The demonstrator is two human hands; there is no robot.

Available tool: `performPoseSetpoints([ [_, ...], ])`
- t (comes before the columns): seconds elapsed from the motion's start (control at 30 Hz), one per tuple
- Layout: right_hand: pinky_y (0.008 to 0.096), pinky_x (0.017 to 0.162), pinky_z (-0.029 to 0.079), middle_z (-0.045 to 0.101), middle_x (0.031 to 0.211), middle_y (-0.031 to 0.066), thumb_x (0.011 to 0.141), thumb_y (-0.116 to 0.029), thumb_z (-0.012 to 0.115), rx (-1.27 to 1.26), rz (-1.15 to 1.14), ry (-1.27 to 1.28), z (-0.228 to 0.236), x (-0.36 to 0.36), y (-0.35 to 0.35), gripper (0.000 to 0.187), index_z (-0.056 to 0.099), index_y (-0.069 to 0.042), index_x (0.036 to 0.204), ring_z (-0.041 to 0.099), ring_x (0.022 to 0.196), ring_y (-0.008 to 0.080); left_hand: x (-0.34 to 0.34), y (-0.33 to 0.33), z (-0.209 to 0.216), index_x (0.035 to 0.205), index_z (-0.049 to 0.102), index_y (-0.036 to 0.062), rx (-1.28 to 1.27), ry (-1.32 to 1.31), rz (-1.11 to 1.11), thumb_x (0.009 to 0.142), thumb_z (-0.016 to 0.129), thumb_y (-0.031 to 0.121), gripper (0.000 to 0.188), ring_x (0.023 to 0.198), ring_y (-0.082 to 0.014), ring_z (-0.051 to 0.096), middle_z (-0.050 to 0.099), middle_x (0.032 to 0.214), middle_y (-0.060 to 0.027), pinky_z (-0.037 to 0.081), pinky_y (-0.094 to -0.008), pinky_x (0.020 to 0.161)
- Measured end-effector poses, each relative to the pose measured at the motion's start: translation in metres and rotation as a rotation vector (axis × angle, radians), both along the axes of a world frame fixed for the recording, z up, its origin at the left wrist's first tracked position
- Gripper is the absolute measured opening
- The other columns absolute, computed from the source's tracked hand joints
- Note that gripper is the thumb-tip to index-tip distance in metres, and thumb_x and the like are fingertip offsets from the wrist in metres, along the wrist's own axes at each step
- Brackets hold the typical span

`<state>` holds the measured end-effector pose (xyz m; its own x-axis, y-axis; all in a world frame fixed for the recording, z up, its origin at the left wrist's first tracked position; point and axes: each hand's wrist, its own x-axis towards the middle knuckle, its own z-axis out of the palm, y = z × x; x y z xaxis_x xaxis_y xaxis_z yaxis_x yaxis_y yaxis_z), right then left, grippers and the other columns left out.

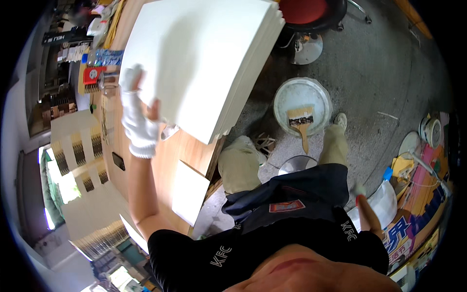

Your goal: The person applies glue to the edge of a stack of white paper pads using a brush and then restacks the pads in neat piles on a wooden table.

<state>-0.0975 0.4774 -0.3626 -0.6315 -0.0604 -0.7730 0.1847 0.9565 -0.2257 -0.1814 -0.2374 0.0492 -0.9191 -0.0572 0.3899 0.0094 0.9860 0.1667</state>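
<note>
White and smooth, the large boards lay in one thick stack (204, 58) on the wooden tabletop (168, 158), with their layered edges turned to the right, toward the floor. A soft grey shadow crossed the uppermost board. At the left border of this stack was the left hand (139, 114), which wore a white knitted glove (142, 138) from which bare fingertips came out. Its grip was released: the fingers stood apart and nothing was between them. Whether the fingertips touched the boards, I could not tell. The right hand (359, 191) was low at the right side, well apart from the stack, and it was blurred, so I cannot say if its grip was clenched or grasping something.

Nearer to the body, a smaller white panel (190, 192) lay flat on the same tabletop, and to the left of it was a black phone (118, 161). Farther along, beyond the left hand, there were a red box (91, 75) and a clear bottle (101, 57) with blue cap. On the floor (384, 73), to the right of the stack, stood a round pale bucket (284, 92), and a wide brush (301, 124) with wooden handle rested across it. Past the bucket was a seat (306, 10) with a red cushion.
</note>
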Motion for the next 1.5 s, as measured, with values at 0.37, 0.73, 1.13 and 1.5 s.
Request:
performPoseSetpoints([
  [0.37,0.0472,0.097,0.045,0.059,0.127,0.0234,0.089,-0.035,0.051,-0.269,-0.276,-0.205,0.021,0.075,-0.092,0.064,0.038,-0.011,0.147,0.057,0.117,0.0387,-0.03,0.114,-0.015,0.151,0.032,0.01,-0.232,-0.388,-0.026,0.08,0.071,0.036,0.086,0.142,-0.0471,0.024,0.027,0.154,-0.0264,0.018,-0.0562,0.116],
  [0.73,0.0423,0.108,0.038,0.051,0.138,0.0251,0.092,-0.045,0.057,-0.185,-0.089,0.493,0.022,-0.052,0.01,0.065,0.048,-0.003,0.141,0.048,0.129,0.0382,-0.03,0.11,-0.024,0.149,0.035,0.0111,-0.285,-0.256,-0.053,0.082,0.066,0.029,0.076,0.142,-0.039,0.026,0.03,0.154,-0.0204,0.02,-0.0506,0.116],
  [1.13,0.0395,0.121,0.008,0.012,0.16,0.025,0.091,-0.067,0.046,-0.685,-0.086,0.997,0.267,-0.183,-0.509,0.101,0.009,0.002,0.154,0.007,0.151,0.0327,-0.05,0.05,-0.047,0.139,0.05,0.0234,-0.177,-0.083,-0.117,0.096,0.045,0.031,0.044,0.138,-0.0293,0.035,0.038,0.151,-0.0088,0.026,-0.0464,0.113],
  [1.5,0.0351,0.109,0.036,0.055,0.139,0.0137,0.094,-0.055,0.049,-1.049,0.089,0.589,0.201,-0.17,-0.365,0.065,0.05,-0.009,0.14,0.052,0.129,0.0278,-0.038,0.049,-0.059,0.134,0.054,0.0199,-0.169,-0.129,0.009,0.097,0.045,0.032,0.039,0.135,-0.0308,0.039,0.042,0.15,-0.0087,0.03,-0.0437,0.112],
])
